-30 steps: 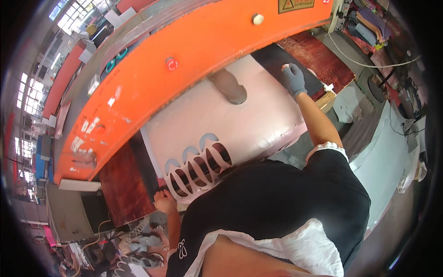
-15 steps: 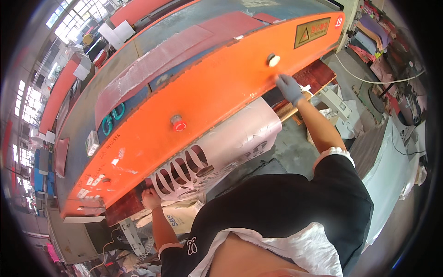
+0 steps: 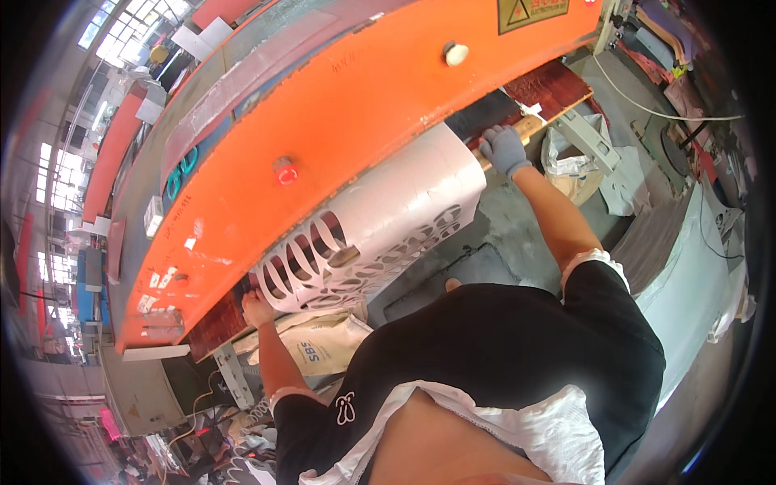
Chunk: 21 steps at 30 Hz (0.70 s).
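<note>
A pale pink sheet (image 3: 404, 182) with rows of oval cut-outs lies over a dark red board (image 3: 558, 85) and bends down over its front edge. The board juts from beneath the orange beam of a large press (image 3: 347, 105). My bare left hand (image 3: 257, 309) is closed at the board's front edge, just left of the sheet; its fingertips are partly hidden. My right hand (image 3: 505, 151), in a grey glove, has its fingers curled over the same edge, right of the sheet. A black pad (image 3: 483, 115) shows on the board beside it.
The beam carries a red button (image 3: 286, 172) and a pale round button (image 3: 457, 54). Teal-handled scissors (image 3: 182, 172) lie on the press. Below the board are a paper sack (image 3: 319, 343) and a dark mat (image 3: 444, 279). Stacked sheets (image 3: 675, 242) stand at my right.
More of the board and black pad shows from under the beam. My right hand has moved from the beam's lower edge to the board's edge. The view has shifted, with the beam higher in it.
</note>
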Each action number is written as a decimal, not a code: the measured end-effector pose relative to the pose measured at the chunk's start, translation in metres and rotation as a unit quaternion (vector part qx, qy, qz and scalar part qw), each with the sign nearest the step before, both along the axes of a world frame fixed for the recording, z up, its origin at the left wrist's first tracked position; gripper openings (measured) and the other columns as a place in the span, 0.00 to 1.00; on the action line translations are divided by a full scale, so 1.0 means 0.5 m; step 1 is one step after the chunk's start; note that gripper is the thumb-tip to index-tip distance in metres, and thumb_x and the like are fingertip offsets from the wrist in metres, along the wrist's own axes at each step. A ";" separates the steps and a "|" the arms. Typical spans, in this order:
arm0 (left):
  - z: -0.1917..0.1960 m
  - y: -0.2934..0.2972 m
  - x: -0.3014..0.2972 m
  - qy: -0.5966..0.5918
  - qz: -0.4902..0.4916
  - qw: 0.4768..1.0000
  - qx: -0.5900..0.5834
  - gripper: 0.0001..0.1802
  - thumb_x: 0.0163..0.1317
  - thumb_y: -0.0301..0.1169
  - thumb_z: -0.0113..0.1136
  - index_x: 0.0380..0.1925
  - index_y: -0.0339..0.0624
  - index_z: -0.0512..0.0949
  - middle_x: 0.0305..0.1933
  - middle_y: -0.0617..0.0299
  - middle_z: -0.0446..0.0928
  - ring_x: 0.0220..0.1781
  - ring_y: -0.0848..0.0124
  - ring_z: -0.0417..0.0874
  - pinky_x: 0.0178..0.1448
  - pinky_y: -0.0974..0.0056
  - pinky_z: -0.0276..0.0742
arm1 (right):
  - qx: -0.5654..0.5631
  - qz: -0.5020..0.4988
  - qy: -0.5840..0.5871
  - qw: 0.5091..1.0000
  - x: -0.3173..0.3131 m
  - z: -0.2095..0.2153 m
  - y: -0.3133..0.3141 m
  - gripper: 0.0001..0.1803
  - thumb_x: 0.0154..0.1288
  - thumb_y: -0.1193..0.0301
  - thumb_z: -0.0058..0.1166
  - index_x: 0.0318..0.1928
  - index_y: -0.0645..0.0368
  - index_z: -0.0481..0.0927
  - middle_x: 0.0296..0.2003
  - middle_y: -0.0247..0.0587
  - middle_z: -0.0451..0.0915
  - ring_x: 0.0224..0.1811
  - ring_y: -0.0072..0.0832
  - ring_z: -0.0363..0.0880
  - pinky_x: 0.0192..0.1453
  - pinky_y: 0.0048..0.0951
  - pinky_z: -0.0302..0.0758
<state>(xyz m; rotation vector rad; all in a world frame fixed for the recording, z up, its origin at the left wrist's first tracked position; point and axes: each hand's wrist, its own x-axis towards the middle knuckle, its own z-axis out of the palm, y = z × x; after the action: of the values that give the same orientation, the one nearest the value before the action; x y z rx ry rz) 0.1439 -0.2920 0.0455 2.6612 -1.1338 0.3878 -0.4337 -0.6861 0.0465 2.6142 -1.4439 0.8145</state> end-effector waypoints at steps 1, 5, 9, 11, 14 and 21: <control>0.000 -0.003 0.002 0.006 -0.007 1.000 0.008 0.16 0.59 0.39 0.50 0.20 0.37 0.73 0.30 0.50 0.73 0.39 0.50 0.75 0.41 0.48 0.70 | 0.001 0.001 -0.015 1.000 -0.002 0.004 0.001 0.12 0.54 0.61 0.48 0.25 0.56 0.78 0.26 0.46 0.77 0.31 0.44 0.75 0.40 0.43 0.71; -0.001 0.007 -0.007 -0.001 -0.023 1.000 0.002 0.16 0.59 0.37 0.50 0.20 0.36 0.73 0.29 0.47 0.73 0.39 0.49 0.74 0.45 0.49 0.70 | 0.105 -0.024 0.005 0.994 -0.010 0.017 0.012 0.16 0.57 0.60 0.43 0.28 0.57 0.79 0.30 0.47 0.79 0.37 0.44 0.77 0.46 0.43 0.71; -0.010 0.064 -0.069 -0.033 -0.032 0.998 -0.033 0.16 0.59 0.35 0.51 0.19 0.35 0.73 0.26 0.48 0.73 0.38 0.49 0.74 0.46 0.49 0.70 | 0.078 -0.036 0.003 0.996 -0.049 0.006 0.057 0.16 0.56 0.59 0.45 0.27 0.57 0.80 0.29 0.47 0.79 0.36 0.43 0.77 0.43 0.43 0.72; -0.005 0.116 -0.117 -0.044 -0.038 0.998 -0.038 0.15 0.58 0.35 0.51 0.19 0.35 0.73 0.26 0.48 0.73 0.38 0.50 0.74 0.45 0.50 0.70 | 0.060 -0.047 -0.003 0.997 -0.082 0.001 0.098 0.16 0.56 0.59 0.46 0.26 0.56 0.80 0.30 0.47 0.79 0.36 0.43 0.77 0.41 0.43 0.72; 0.011 0.190 -0.200 -0.069 -0.056 0.995 -0.042 0.13 0.56 0.33 0.52 0.17 0.36 0.73 0.26 0.50 0.73 0.35 0.52 0.74 0.41 0.51 0.70 | 0.035 -0.073 -0.025 0.996 -0.138 0.008 0.178 0.16 0.55 0.58 0.48 0.22 0.56 0.80 0.26 0.45 0.79 0.30 0.43 0.77 0.38 0.43 0.72; 0.049 0.393 -0.392 -0.041 -0.043 0.998 -0.036 0.14 0.54 0.32 0.53 0.14 0.36 0.70 0.24 0.52 0.70 0.32 0.53 0.72 0.36 0.51 0.68 | 0.023 -0.143 -0.032 0.989 -0.272 0.033 0.385 0.18 0.56 0.57 0.51 0.21 0.58 0.78 0.23 0.48 0.77 0.27 0.45 0.76 0.33 0.43 0.70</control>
<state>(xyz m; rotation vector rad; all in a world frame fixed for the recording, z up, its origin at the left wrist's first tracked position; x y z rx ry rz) -0.0523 -0.0956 0.0701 2.5452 -1.2288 0.5165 -0.5699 -0.4935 0.0629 2.3514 -1.8194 0.8445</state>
